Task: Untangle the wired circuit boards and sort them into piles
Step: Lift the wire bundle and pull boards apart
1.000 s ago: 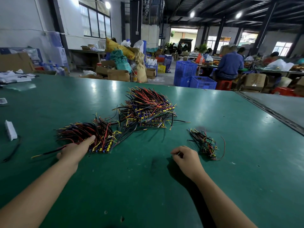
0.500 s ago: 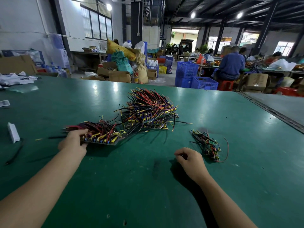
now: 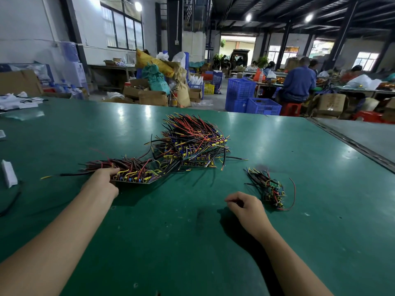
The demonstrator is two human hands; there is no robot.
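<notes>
Left bundle gripped at near edge by left hand; right hand loosely curled, nothing held. Big pile at 1 o'clock from bundle, wires seemingly interlaced. Bundle best lifted slowly, snagged wires freed by right hand.

No readable text, labels or numbers anywhere in view.
</notes>
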